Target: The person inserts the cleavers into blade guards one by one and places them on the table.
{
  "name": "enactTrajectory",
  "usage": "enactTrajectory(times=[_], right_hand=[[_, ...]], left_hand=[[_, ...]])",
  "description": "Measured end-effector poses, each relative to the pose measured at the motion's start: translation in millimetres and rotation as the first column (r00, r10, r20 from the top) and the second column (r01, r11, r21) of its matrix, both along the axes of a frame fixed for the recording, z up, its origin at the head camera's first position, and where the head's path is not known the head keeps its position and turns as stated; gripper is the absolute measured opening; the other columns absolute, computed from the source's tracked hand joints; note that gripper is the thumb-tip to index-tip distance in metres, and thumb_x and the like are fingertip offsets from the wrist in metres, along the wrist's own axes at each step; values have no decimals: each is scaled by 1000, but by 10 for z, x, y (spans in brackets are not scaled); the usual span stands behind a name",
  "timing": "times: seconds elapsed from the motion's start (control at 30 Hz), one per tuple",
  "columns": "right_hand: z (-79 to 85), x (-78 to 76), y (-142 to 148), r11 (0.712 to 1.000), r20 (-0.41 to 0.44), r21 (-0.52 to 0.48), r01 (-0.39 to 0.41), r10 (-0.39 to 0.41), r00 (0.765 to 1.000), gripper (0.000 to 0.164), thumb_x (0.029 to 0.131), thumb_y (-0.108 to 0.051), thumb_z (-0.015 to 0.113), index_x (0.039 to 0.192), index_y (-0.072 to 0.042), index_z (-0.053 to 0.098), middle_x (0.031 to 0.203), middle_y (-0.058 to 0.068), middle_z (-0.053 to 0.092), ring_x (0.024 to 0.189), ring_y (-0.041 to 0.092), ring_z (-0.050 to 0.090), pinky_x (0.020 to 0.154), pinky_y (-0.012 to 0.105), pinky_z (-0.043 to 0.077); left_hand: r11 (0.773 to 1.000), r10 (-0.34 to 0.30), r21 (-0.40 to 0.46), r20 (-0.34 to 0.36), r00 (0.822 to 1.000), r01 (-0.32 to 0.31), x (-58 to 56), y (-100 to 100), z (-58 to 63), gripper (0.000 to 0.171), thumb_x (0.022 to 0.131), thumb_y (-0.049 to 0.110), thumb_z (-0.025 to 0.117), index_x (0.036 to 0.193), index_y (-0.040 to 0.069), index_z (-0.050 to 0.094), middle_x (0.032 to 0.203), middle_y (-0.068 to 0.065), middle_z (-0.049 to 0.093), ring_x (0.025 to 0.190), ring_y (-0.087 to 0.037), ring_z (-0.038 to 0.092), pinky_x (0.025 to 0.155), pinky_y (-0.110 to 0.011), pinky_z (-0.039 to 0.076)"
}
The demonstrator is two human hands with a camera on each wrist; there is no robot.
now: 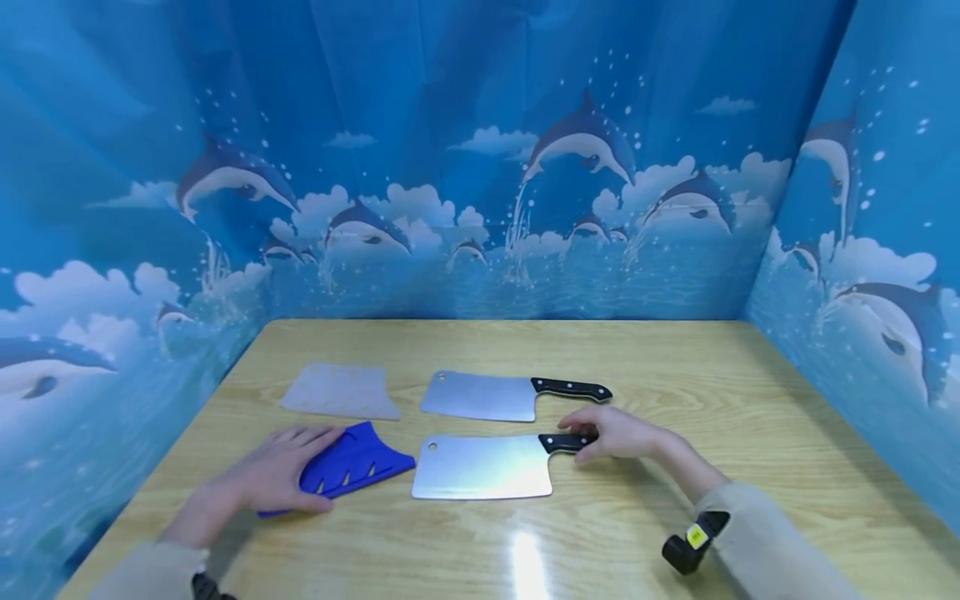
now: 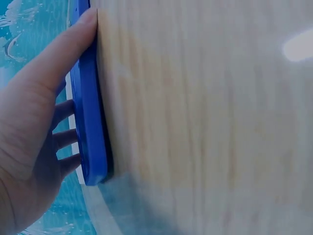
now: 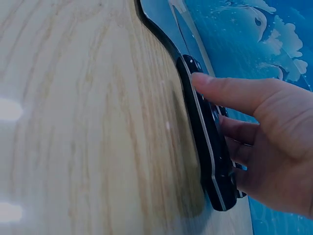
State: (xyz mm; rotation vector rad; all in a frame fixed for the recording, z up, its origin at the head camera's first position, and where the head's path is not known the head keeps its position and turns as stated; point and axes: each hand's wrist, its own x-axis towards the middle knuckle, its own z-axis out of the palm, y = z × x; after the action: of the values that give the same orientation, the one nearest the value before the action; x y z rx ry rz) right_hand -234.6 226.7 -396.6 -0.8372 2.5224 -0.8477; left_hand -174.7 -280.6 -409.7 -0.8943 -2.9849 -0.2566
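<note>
My left hand (image 1: 277, 468) spans a blue plastic blade guard (image 1: 356, 458) with slots along it, at the left front of the table. In the left wrist view the thumb presses the near edge of the guard (image 2: 89, 122), while the fingers reach to its far side. A cleaver (image 1: 482, 467) lies flat to the right, its broad blade pointing left. Its black riveted handle (image 3: 208, 134) is between the thumb and fingers of my right hand (image 1: 621, 433). Part of that handle is hidden by the hand.
Behind the near cleaver lies a second, similar cleaver (image 1: 480, 396), handle to the right. A whitish translucent blade guard (image 1: 341, 390) rests at the back left. All lie on a wood-grain table (image 1: 675, 367); dolphin-print curtains (image 1: 420, 275) hang at its back and sides.
</note>
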Motion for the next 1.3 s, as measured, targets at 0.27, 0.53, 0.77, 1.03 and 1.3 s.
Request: enactTrajectory(times=[0.27, 0.53, 0.77, 1.03, 1.3], right_hand=[[-36, -9, -75, 1000, -30, 21, 1, -1, 1000, 48, 83, -11, 79, 127, 2, 65, 114, 12, 65, 110, 32, 61, 100, 50, 49], [2, 4, -84, 999, -51, 39, -31, 33, 998, 46, 84, -10, 78, 126, 4, 64, 110, 9, 64, 105, 27, 61, 97, 45, 51], [34, -4, -71, 993, -103, 110, -50, 62, 993, 43, 84, -8, 76, 125, 2, 66, 105, 4, 62, 99, 21, 59, 93, 44, 51], [64, 73, 2, 992, -136, 125, -4, 22, 990, 30, 76, -1, 70, 106, -2, 67, 100, 2, 61, 91, 17, 55, 82, 38, 50], [106, 193, 184, 983, -160, 152, 107, -82, 984, 21, 80, -10, 69, 100, -10, 63, 81, -2, 55, 70, 13, 45, 62, 28, 36]], left_hand=[[999, 45, 6, 50, 998, -45, 64, 98, 69, 100, 68, 54, 84, 143, -5, 51, 130, -28, 59, 119, -49, 55, 98, -62, 47], [993, 117, 36, -84, 990, -114, 127, 141, 81, 113, 50, 42, 88, 139, -15, 48, 117, -27, 57, 108, -45, 57, 91, -57, 51], [987, 154, 87, -240, 958, -137, 115, 225, 167, 116, 49, 41, 88, 138, -19, 43, 122, -33, 51, 109, -47, 53, 92, -58, 50], [991, 128, 79, -274, 953, -111, 89, 436, 251, 111, 50, 44, 88, 133, -17, 48, 119, -31, 54, 107, -44, 53, 90, -57, 51], [1000, 10, 30, -298, 954, -1, 34, 657, 269, 110, 50, 45, 88, 133, -17, 49, 122, -28, 59, 112, -42, 57, 96, -55, 50]])
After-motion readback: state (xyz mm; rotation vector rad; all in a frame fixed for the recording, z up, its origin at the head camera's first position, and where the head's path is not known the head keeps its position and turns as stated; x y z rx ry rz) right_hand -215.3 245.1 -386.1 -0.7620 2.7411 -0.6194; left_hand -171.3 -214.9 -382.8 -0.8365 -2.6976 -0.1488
